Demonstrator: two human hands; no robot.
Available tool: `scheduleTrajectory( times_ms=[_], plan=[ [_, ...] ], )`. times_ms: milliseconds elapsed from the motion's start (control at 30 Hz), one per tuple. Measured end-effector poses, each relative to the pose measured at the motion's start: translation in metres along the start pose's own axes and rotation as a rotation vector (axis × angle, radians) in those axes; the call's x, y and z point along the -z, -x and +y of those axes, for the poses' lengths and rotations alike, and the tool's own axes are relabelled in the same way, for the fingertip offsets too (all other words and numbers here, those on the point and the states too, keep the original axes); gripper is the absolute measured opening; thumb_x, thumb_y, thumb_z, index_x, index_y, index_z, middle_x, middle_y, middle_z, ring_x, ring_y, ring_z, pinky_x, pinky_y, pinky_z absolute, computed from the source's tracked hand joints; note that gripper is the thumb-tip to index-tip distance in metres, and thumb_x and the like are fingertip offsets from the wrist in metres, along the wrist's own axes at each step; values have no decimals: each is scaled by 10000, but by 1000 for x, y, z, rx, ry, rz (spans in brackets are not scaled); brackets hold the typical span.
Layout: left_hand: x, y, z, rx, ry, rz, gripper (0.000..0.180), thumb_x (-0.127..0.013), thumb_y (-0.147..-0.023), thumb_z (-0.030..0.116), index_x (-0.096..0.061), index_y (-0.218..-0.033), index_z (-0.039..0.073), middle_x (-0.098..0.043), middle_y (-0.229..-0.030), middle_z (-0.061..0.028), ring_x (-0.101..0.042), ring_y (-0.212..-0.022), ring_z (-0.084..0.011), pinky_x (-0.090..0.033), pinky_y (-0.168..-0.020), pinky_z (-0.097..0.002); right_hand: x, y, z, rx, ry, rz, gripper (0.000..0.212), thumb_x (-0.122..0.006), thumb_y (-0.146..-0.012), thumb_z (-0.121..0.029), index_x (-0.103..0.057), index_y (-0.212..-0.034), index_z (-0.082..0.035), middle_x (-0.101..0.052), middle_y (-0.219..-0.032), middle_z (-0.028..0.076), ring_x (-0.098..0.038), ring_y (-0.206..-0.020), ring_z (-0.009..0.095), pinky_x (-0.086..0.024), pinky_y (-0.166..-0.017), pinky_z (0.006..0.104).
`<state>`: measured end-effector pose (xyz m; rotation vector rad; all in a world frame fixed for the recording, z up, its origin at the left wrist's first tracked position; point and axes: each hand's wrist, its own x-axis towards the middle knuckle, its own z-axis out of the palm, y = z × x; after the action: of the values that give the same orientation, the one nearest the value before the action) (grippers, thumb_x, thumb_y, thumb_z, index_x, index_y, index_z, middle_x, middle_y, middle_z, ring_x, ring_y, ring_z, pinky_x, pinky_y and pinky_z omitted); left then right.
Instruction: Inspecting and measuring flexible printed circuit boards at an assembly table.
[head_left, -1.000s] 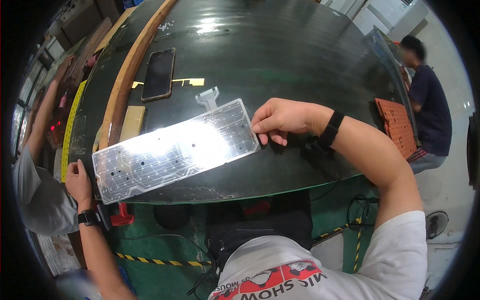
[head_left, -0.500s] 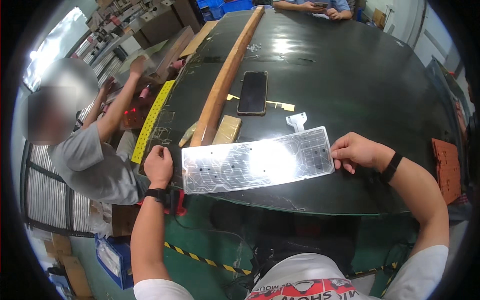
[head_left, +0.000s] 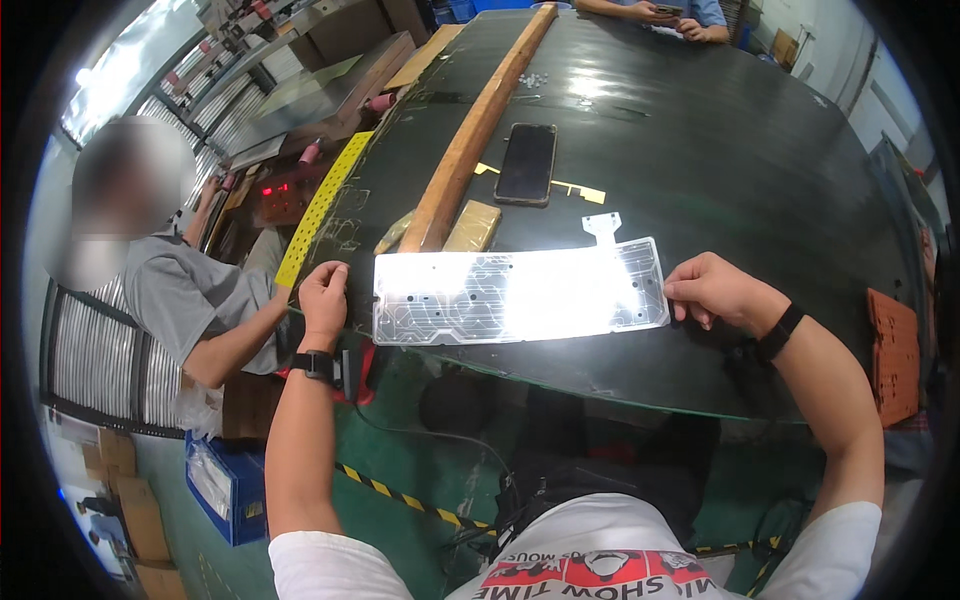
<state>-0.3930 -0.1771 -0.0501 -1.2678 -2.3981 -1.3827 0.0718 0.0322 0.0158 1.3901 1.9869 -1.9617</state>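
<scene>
The left hand (head_left: 322,293) pinches the left end of a long clear membrane sheet (head_left: 520,297), fingers narrow and closed on its edge, a dark watch on the wrist below; the right hand (head_left: 718,292) grips the right end the same way, thumb and fingertips closed on the sheet's corner, a black band on that wrist; between the two sets of fingers the sheet lies flat and glaring on the near edge of the dark round table (head_left: 720,170), its small tab pointing away; just beyond the left fingers sits a small wooden block (head_left: 472,226) beside a long wooden beam (head_left: 480,125) running away; further off, between the hands, lies a black phone (head_left: 527,163); left of the left fingers a seated person's arm (head_left: 235,335) reaches toward the table
</scene>
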Motion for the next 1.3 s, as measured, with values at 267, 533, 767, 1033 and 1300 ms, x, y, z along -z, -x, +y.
scheduleTrajectory(
  times_ms=[267,533,767,1033,1300],
  plan=[
    [24,20,52,333,366,-498,214,-566,-866,170,-658,-899,-21,-577,-729,6,-498,-705,-73,-387,-653,-210,3,3,0,-39,4,0,169,-549,-869,-130,-618,-897,22,-597,-635,56,-461,-402,80,-419,-392,226],
    [25,25,68,342,405,-570,190,-558,-879,150,-647,-900,-16,-575,-728,15,-478,-642,-55,-380,-591,-201,0,3,5,28,11,12,183,-553,-874,-141,-621,-928,20,-599,-655,57,-476,-418,80,-426,-399,225],
    [25,25,80,434,504,-563,164,-568,-871,136,-634,-890,-12,-564,-691,27,-447,-574,-32,-361,-525,-181,-5,6,6,55,32,40,177,-552,-868,-135,-624,-902,23,-599,-651,51,-475,-420,72,-422,-407,210],
    [25,16,85,295,442,-564,128,-571,-872,114,-622,-861,-3,-563,-695,24,-468,-583,-42,-371,-528,-193,-8,9,12,164,50,68,184,-571,-848,-143,-647,-857,24,-604,-653,54,-511,-465,91,-444,-449,225],
    [41,-5,88,173,376,-519,139,-565,-871,133,-621,-854,6,-563,-700,33,-472,-597,-43,-366,-549,-187,-27,19,10,190,-20,40,170,-592,-826,-135,-655,-793,19,-606,-651,60,-532,-508,93,-457,-474,224]
  ],
)
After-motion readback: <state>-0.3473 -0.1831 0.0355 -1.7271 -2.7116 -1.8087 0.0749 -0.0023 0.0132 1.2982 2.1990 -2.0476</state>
